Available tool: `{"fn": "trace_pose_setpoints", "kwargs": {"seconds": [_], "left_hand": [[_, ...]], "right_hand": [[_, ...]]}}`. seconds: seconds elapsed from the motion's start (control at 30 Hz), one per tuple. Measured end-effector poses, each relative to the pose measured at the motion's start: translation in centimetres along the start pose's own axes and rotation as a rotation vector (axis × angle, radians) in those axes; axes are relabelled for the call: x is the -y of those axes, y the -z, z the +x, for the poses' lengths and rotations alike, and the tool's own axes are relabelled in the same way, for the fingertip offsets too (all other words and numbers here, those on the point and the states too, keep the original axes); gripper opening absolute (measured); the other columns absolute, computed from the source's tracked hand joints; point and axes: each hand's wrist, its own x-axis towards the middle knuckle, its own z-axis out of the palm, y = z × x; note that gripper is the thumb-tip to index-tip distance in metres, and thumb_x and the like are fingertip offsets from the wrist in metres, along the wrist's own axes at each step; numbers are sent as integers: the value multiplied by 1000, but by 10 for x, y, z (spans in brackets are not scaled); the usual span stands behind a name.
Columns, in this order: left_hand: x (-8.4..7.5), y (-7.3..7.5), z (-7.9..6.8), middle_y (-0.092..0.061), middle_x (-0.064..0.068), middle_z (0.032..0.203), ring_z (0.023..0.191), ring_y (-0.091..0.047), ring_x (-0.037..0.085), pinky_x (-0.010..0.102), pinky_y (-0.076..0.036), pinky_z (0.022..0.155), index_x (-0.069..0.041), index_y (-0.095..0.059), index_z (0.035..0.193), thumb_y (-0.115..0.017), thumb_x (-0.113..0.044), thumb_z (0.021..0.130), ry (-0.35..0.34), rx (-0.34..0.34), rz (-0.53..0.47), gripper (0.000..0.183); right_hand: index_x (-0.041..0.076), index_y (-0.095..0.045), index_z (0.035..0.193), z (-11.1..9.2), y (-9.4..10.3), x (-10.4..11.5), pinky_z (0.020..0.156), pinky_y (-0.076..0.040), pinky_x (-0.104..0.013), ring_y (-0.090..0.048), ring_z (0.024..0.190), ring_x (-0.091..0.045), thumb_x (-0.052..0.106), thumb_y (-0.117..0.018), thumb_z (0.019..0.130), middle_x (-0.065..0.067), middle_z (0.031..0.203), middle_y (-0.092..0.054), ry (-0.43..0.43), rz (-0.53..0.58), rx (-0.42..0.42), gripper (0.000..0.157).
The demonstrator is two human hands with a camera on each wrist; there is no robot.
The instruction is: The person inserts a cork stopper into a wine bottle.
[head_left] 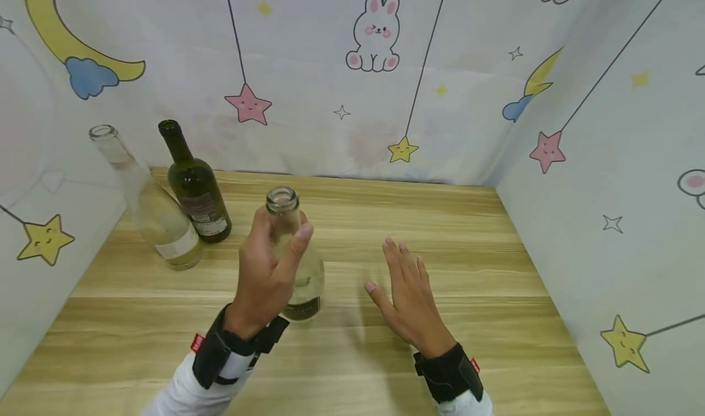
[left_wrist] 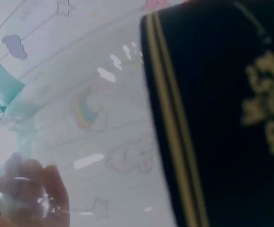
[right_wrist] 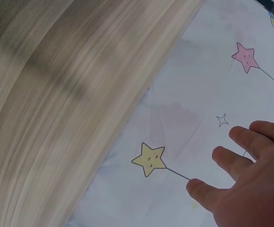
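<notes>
In the head view my left hand (head_left: 265,275) grips a clear glass bottle (head_left: 309,275) round its neck, thumb across the front. The bottle's mouth is uncapped, and a dark label band shows low on it. Close up in the left wrist view, that bottle's dark label (left_wrist: 212,123) has gold stripes and a gold emblem; fingers show through the glass. Further right, my right hand (head_left: 410,300) hovers with fingers extended, holding nothing. The right wrist view also shows this right hand (right_wrist: 250,184) with its fingers spread apart.
At the back left stand a dark green bottle (head_left: 199,189) and a taller clear bottle (head_left: 160,214) with a white label, side by side. Both are uncapped. A wood-grain table (head_left: 352,373) lies beneath, bounded by a patterned back wall (head_left: 319,49) and side walls.
</notes>
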Motion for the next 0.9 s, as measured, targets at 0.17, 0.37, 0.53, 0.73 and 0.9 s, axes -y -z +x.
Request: {"fn": "trace_pose_setpoints", "kwargs": {"seconds": [0.17, 0.37, 0.53, 0.73, 0.9], "left_hand": [[-1, -18, -26, -63, 15, 100, 96, -62, 24, 29, -48, 92, 8, -49, 124, -63, 12, 91, 36, 76, -32, 36], [4, -35, -45, -65, 12, 101, 99, -63, 22, 37, -50, 92, 4, -48, 127, -63, 10, 92, 89, 126, -31, 38], [7, -40, -52, -64, 13, 102, 97, -65, 23, 42, -55, 86, 3, -48, 128, -64, 8, 92, 112, 134, -41, 40], [10, -43, -56, -63, 19, 109, 99, -67, 28, 50, -59, 82, 5, -45, 133, -66, 9, 91, 100, 155, -43, 47], [14, -45, -57, -64, 18, 112, 102, -66, 29, 52, -57, 85, 4, -45, 134, -65, 9, 91, 83, 151, -42, 48]], "right_hand": [[10, -20, 158, 1, -1, 1, 117, -16, -66, -19, 151, -31, 44, -56, 98, -8, 163, -27, 3, -2, -7, 78], [9, -20, 158, 1, -4, 0, 117, -15, -66, -18, 151, -31, 44, -56, 99, -8, 163, -25, -5, -3, 10, 78], [9, -20, 157, 3, -7, 1, 116, -16, -67, -19, 151, -33, 44, -55, 99, -9, 163, -26, 7, -7, 25, 77], [8, -22, 157, 5, -10, 1, 117, -15, -66, -20, 151, -32, 43, -58, 98, -9, 163, -27, 1, -9, 21, 77], [9, -22, 157, 6, -14, 3, 117, -16, -66, -18, 151, -31, 47, -53, 99, -9, 163, -27, -4, 3, 39, 76]]}}
